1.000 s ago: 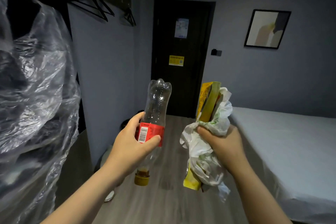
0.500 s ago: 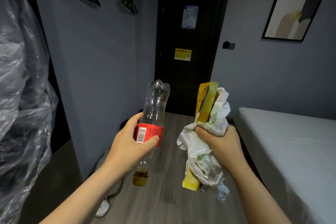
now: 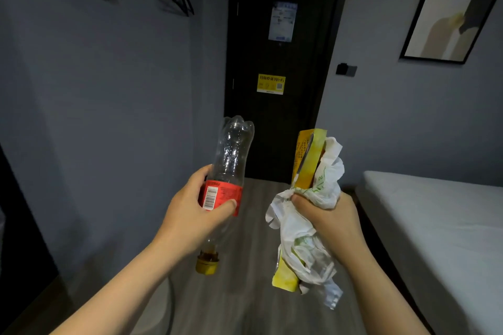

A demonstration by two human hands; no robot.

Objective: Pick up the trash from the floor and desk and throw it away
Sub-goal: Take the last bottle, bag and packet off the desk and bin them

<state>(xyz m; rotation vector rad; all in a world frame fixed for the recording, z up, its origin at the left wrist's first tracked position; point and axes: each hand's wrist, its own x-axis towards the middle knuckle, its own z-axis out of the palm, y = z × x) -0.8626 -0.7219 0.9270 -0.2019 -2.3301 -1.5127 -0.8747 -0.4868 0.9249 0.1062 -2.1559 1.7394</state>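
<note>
My left grip (image 3: 190, 215) wraps the upturned plastic bottle (image 3: 232, 155) at its red label (image 3: 227, 193); my right grip (image 3: 329, 221) clenches a crumpled white bag (image 3: 299, 242) and yellow packet (image 3: 309, 163)

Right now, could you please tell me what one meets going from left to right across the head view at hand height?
The left hand gripping the plastic bottle → the right hand gripping a white bag and yellow packet → the bed.
</note>
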